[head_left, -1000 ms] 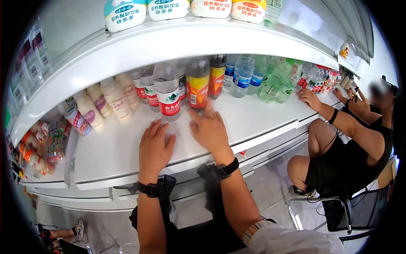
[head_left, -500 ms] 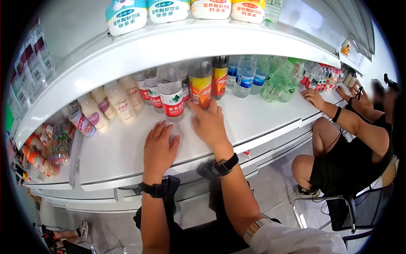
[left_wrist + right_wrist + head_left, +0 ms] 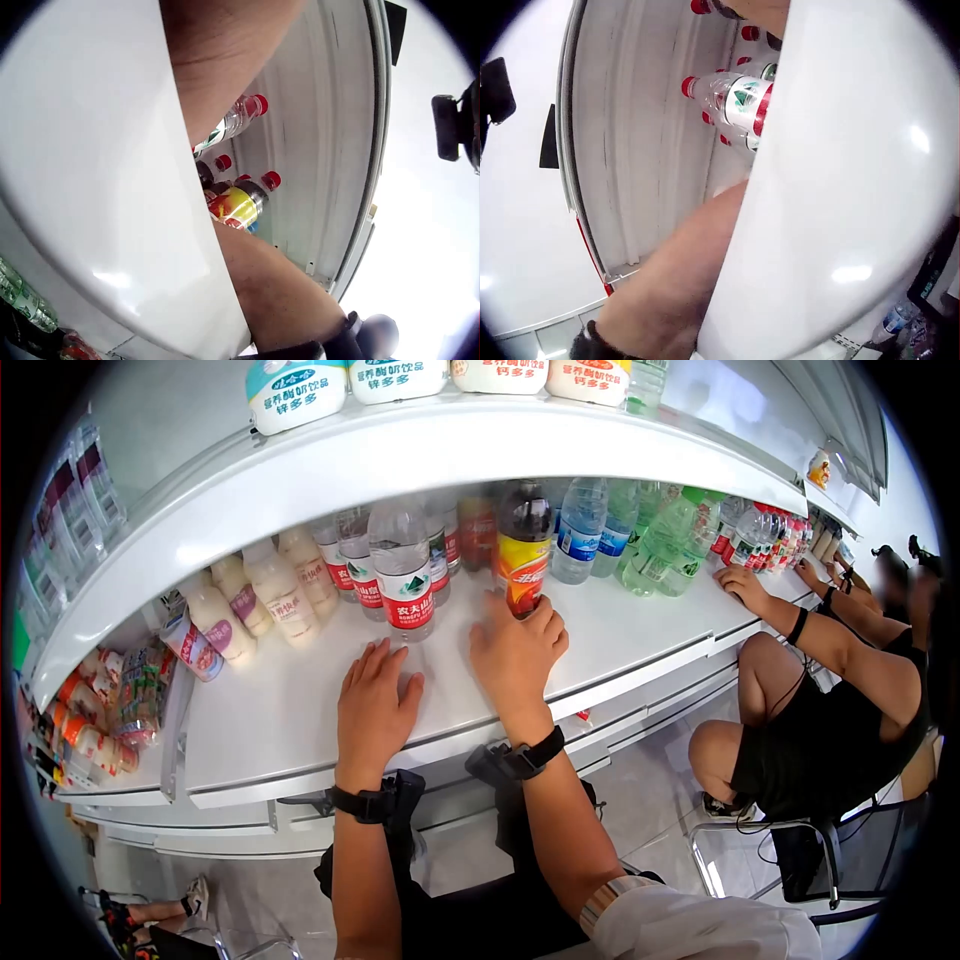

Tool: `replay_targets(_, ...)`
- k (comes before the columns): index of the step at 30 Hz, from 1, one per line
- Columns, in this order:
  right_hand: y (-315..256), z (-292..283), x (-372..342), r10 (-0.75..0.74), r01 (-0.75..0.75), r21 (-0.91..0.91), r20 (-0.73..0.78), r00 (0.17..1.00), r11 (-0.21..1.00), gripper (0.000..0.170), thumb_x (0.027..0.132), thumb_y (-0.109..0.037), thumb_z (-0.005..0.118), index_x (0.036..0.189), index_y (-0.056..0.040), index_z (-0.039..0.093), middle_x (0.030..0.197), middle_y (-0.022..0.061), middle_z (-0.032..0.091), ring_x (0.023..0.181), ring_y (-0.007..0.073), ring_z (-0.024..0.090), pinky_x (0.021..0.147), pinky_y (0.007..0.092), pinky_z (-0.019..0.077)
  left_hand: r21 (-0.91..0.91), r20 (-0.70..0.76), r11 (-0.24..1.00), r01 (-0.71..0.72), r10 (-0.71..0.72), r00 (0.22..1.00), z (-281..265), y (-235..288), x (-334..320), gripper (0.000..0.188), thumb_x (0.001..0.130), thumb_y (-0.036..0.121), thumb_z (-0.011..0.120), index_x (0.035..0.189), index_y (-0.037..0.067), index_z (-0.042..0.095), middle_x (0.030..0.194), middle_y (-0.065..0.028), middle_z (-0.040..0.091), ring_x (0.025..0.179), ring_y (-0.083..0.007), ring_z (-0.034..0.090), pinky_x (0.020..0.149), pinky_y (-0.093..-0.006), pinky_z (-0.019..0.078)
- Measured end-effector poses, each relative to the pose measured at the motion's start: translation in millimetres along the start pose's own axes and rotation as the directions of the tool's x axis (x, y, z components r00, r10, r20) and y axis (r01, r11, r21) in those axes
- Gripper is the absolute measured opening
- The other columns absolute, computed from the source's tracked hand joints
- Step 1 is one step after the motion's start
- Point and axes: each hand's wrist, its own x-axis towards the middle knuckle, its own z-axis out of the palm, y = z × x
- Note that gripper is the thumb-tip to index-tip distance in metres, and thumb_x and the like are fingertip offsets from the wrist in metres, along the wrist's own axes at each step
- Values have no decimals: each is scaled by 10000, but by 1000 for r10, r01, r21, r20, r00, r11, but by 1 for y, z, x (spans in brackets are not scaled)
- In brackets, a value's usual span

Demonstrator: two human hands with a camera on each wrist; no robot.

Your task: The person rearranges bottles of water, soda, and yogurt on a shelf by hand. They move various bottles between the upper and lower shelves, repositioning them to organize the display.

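My right hand (image 3: 520, 655) grips the lower part of a dark soda bottle (image 3: 525, 550) with a yellow and orange label, thumb on the left and fingers on the right. The bottle stands near upright on the white shelf (image 3: 270, 730); its yellow label also shows in the left wrist view. My left hand (image 3: 377, 705) lies palm down on the shelf with its fingers extended. Just beyond its fingertips stands a clear water bottle (image 3: 405, 590) with a red and white label. Behind the soda bottle, to its left, is another orange-labelled bottle (image 3: 477, 530), blurred.
Milky drink bottles (image 3: 280, 595) line the left side. Blue-labelled water bottles (image 3: 580, 535) and green bottles (image 3: 660, 545) stand to the right. An upper shelf (image 3: 450, 450) overhangs them, carrying large drink bottles (image 3: 398, 382). Another person's hand (image 3: 740, 588) rests on the shelf at right.
My right hand went from touching the front soda bottle's label with extended fingers to gripping a soda bottle's base slightly further right. An orange-labelled bottle now shows behind. My left hand stays put.
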Motion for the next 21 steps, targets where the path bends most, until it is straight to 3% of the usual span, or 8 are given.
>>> replay_targets(4, 5, 6, -1, 8, -13, -74, -66, 998, 997, 460, 735, -233, 713, 1183, -153, 648, 1187, 238, 444, 1112, 415, 431, 960, 523, 319, 4, -1, 1000, 7, -7, 1000, 0, 0, 0, 388, 906, 260, 609, 1222, 35, 619, 1359, -175, 547, 1293, -355, 479, 1091, -438, 359)
replay_targets(8, 8, 7, -1, 14, -16, -62, -35, 999, 998, 493, 741, -236, 711, 1219, -157, 620, 1218, 241, 435, 1137, 426, 424, 968, 530, 320, -4, -13, 1000, 7, -7, 1000, 0, 0, -1, 377, 911, 259, 609, 1215, 37, 622, 1360, -171, 548, 1293, -355, 478, 1087, -433, 363)
replay_targets(14, 4, -6, 3, 80, -79, -19, 78, 994, 997, 436, 738, -220, 711, 1168, -186, 647, 1154, 198, 449, 1061, 392, 454, 927, 507, 340, -27, -12, 1000, 2, -2, 1000, -1, 1, 0, 348, 909, 225, 606, 1200, 37, 625, 1348, -167, 558, 1291, -349, 481, 1080, -421, 374)
replay_targets(21, 15, -17, 3, -44, 46, -28, 72, 996, 999, 298, 733, -203, 718, 1028, -238, 728, 992, 126, 530, 943, 336, 510, 870, 473, 373, -11, -28, 1000, 4, -4, 1000, -2, 1, -1, 344, 909, 225, 604, 1198, 40, 626, 1340, -163, 565, 1286, -350, 487, 1074, -421, 383)
